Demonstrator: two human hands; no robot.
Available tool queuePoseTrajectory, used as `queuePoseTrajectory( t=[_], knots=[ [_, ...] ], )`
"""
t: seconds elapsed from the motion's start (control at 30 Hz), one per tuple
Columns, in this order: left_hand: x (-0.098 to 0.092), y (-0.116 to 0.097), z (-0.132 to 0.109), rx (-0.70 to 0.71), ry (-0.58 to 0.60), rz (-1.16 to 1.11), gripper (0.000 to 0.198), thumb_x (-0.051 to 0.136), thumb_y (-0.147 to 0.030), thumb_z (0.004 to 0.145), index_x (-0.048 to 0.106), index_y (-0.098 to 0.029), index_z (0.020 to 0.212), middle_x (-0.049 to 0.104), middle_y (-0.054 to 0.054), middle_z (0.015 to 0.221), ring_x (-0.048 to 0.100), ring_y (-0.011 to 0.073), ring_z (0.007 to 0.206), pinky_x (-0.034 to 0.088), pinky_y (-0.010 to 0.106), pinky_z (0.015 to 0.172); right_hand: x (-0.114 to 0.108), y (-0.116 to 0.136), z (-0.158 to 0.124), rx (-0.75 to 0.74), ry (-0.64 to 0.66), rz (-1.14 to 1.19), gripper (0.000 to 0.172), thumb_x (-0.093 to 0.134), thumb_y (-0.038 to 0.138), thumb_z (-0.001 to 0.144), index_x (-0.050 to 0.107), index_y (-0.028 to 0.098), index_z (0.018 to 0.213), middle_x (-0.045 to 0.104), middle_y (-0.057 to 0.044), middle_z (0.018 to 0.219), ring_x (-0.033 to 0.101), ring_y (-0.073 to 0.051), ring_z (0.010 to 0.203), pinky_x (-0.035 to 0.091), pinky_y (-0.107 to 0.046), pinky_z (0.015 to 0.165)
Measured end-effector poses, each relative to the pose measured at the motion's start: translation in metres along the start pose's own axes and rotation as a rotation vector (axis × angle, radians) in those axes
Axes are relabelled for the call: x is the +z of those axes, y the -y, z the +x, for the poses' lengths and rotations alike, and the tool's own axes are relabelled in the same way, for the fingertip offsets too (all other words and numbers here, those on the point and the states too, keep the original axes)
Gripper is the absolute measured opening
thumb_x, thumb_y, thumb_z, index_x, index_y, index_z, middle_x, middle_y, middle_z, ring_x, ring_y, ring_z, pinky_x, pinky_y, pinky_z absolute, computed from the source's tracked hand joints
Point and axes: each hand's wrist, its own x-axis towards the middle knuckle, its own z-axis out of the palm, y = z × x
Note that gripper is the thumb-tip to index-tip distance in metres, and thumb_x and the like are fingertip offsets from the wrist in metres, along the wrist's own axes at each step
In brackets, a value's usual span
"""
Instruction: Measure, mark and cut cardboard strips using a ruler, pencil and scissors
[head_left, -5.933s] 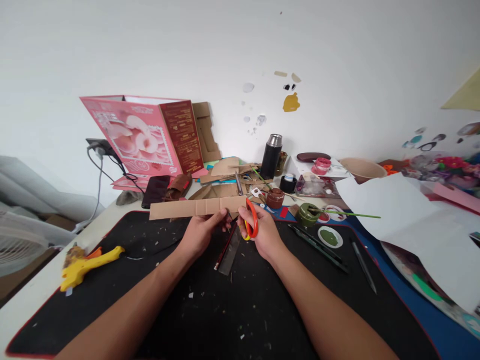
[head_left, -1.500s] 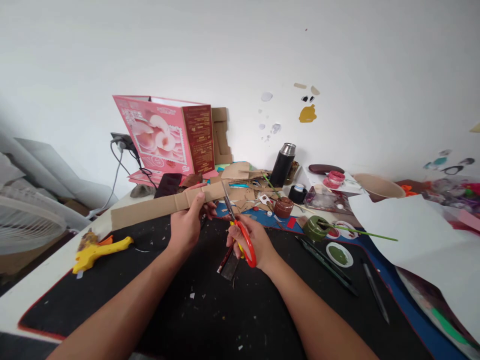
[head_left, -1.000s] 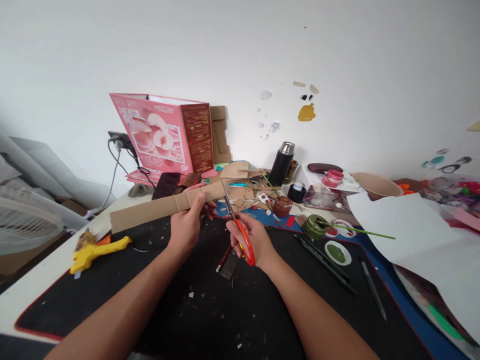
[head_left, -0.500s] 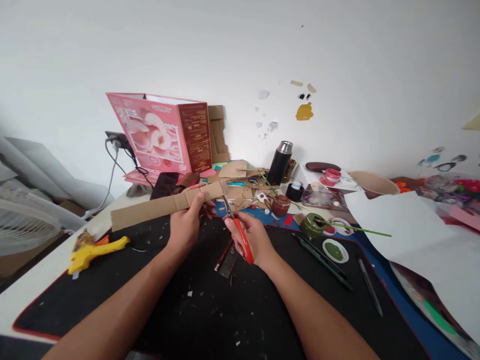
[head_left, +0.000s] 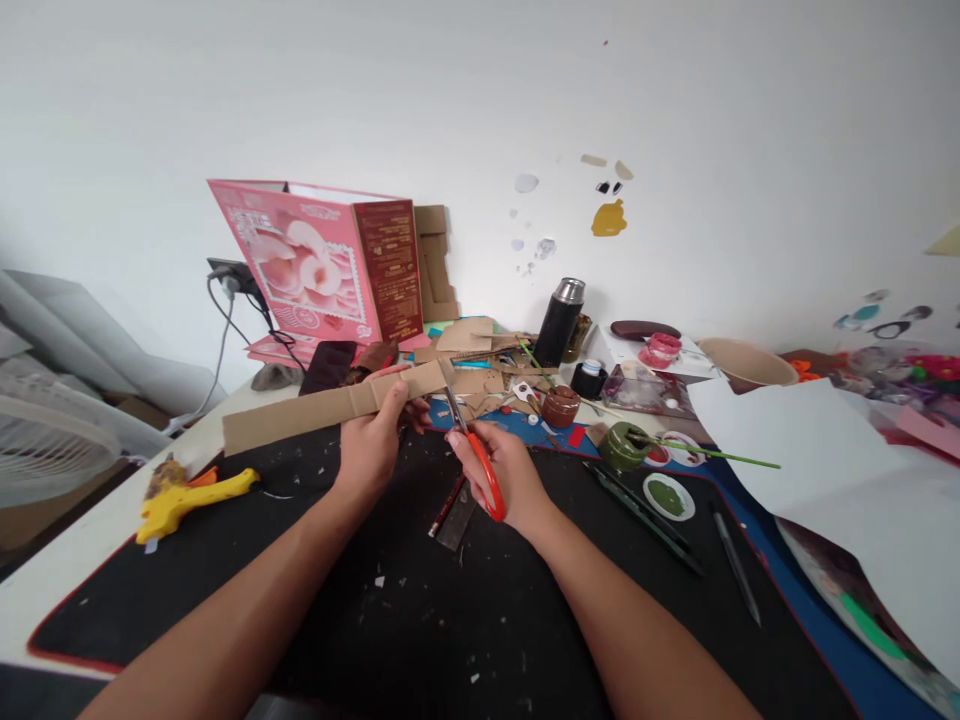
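A long brown cardboard strip (head_left: 292, 416) is pinched in my left hand (head_left: 373, 440), thumb on top near its right part. The strip slants up to the right and has crease lines near the thumb. My right hand (head_left: 510, 475) is closed around scissors (head_left: 486, 470) with orange handles. Their metal blades point up and away, meeting the strip's right end. Whether the blades have cut into the card cannot be made out. Below the hands, a dark red pencil-like stick (head_left: 447, 506) and a dark flat strip (head_left: 458, 520) lie on the black mat (head_left: 405, 630).
A yellow glue gun (head_left: 195, 500) lies at left, near a white fan (head_left: 60, 430). Behind stand a pink box (head_left: 315, 260), cardboard scraps (head_left: 480, 380) and a black flask (head_left: 559, 325). At right are a green paint jar (head_left: 622, 447), pens (head_left: 649, 520) and white paper (head_left: 802, 450).
The view has shifted very slightly. Both hands, the cardboard strip and the scissors keep nearly the same positions.
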Motion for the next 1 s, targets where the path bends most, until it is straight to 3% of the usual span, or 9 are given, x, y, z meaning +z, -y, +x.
queuePoseTrajectory(
  t=[0.3, 0.47, 0.73, 1.0],
  knots=[
    [0.001, -0.001, 0.000, 0.006, 0.001, -0.028, 0.039, 0.077, -0.052, 0.090, 0.069, -0.019, 0.109, 0.073, 0.000, 0.068, 0.069, 0.0196, 0.055, 0.051, 0.029, 0.050, 0.008, 0.010, -0.006, -0.028, -0.047, -0.078, 0.038, 0.076, 0.058, 0.094, 0.060, 0.024, 0.087, 0.042, 0.008, 0.058, 0.038, -0.010, 0.040, 0.028, -0.024, 0.037],
    [0.000, 0.002, 0.001, 0.019, 0.008, -0.041, 0.038, 0.076, -0.047, 0.091, 0.070, -0.018, 0.115, 0.074, 0.001, 0.070, 0.069, 0.0191, 0.055, 0.051, 0.027, 0.050, 0.009, 0.010, -0.007, -0.049, -0.060, -0.110, 0.039, 0.076, 0.056, 0.094, 0.057, 0.025, 0.082, 0.042, 0.007, 0.058, 0.039, -0.011, 0.041, 0.027, -0.023, 0.037],
    [-0.005, 0.007, 0.001, 0.007, 0.005, 0.030, 0.038, 0.075, -0.050, 0.093, 0.069, -0.018, 0.113, 0.073, 0.000, 0.068, 0.068, 0.0184, 0.053, 0.051, 0.027, 0.050, 0.001, 0.000, -0.003, -0.030, -0.003, -0.113, 0.036, 0.077, 0.057, 0.095, 0.068, 0.023, 0.103, 0.055, 0.007, 0.061, 0.047, -0.010, 0.036, 0.034, -0.022, 0.035],
    [-0.004, -0.003, 0.001, 0.039, 0.006, 0.019, 0.036, 0.075, -0.046, 0.093, 0.070, -0.019, 0.115, 0.072, 0.000, 0.067, 0.067, 0.0183, 0.053, 0.053, 0.027, 0.049, -0.005, 0.000, 0.001, 0.033, 0.126, 0.031, 0.056, 0.074, 0.072, 0.093, 0.066, 0.021, 0.113, 0.074, 0.001, 0.068, 0.066, -0.014, 0.045, 0.048, -0.021, 0.043]
  ],
)
